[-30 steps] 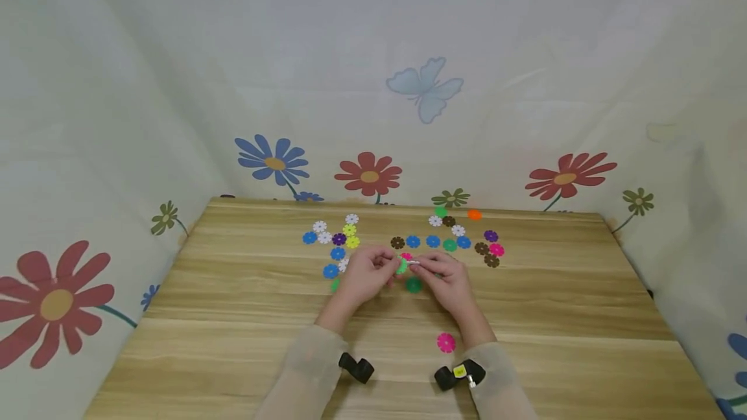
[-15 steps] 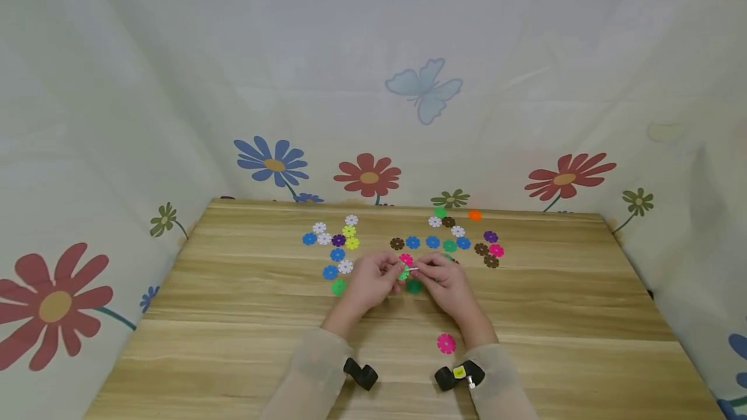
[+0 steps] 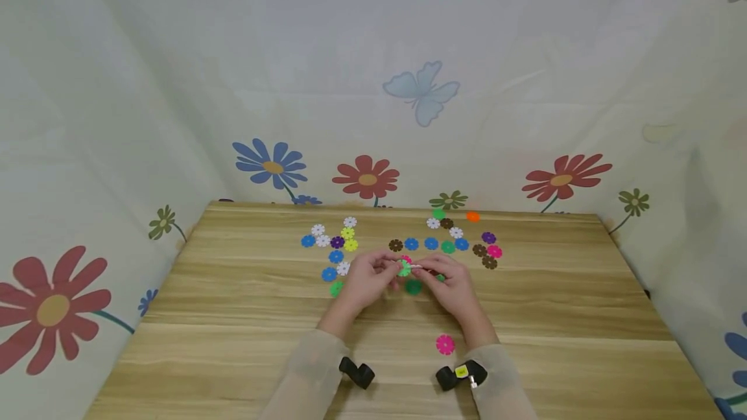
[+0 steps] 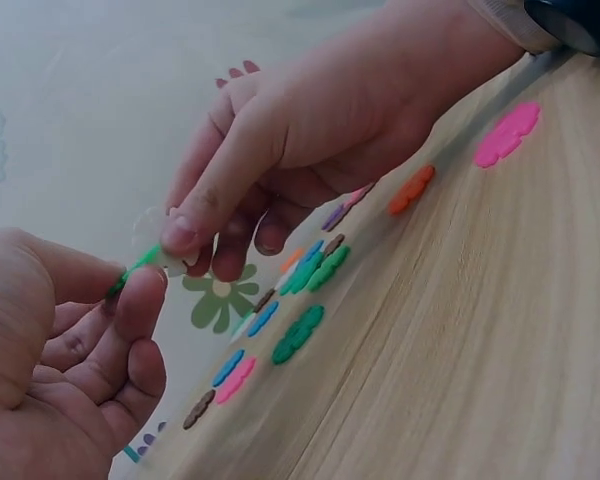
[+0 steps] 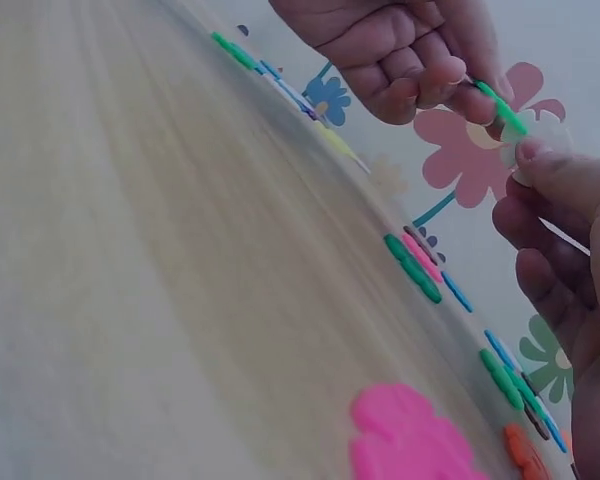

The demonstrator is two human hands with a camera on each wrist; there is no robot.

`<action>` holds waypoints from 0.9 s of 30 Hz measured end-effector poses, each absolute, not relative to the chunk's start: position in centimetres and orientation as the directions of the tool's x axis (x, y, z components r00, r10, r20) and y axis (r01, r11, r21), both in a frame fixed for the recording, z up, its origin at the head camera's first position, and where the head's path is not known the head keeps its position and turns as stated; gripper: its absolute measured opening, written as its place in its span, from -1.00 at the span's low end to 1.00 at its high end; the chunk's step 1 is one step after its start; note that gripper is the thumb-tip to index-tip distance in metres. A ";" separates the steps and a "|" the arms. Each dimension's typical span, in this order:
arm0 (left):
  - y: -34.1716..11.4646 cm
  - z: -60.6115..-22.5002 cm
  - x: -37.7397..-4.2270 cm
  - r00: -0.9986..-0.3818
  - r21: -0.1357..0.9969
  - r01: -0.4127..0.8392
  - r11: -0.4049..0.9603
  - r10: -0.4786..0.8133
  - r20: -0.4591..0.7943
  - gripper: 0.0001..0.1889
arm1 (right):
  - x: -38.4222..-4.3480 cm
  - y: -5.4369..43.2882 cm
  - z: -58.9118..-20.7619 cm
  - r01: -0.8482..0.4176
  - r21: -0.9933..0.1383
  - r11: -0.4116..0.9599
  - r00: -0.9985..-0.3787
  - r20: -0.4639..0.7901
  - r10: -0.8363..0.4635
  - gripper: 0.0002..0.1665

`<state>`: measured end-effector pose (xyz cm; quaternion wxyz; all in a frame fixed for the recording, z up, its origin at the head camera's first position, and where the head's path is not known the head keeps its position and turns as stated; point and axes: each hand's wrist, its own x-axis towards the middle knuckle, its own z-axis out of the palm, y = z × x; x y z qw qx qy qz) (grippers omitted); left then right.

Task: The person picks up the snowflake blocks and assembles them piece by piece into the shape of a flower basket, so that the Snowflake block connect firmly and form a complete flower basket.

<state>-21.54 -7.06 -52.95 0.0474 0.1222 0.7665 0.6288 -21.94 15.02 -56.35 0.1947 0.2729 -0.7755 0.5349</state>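
Observation:
Over the middle of the table, my left hand (image 3: 366,282) pinches a bright green flower-shaped disc (image 5: 499,106) between thumb and fingers. Facing it, my right hand (image 3: 450,285) pinches a white flower-shaped disc (image 5: 545,138) by its edge. The two discs meet at their rims, at an angle to each other; whether their slots interlock I cannot tell. Fingertips cover part of both. Below the hands lies a dark green disc (image 3: 413,287), and a pink disc (image 3: 445,344) lies nearer the front, beside the right wrist.
Several loose discs lie flat on the wooden table (image 3: 233,316): a left group with a purple disc (image 3: 337,242), blue ones across the middle, brown ones (image 3: 489,262) at right. An orange disc (image 3: 473,216) sits near the back edge. A printed curtain (image 3: 303,70) stands behind.
Both hands keep hold of their discs and shift only slightly. The green disc has turned to show more of its face than one second ago. The discs on the table stay put.

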 end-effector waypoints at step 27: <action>-5.6 -55.2 -21.2 -0.909 0.709 0.331 0.623 0.412 0.062 -0.66 | -22.0 16.6 -55.3 0.041 -0.995 -0.086 -0.999 -0.038 -0.032 -0.62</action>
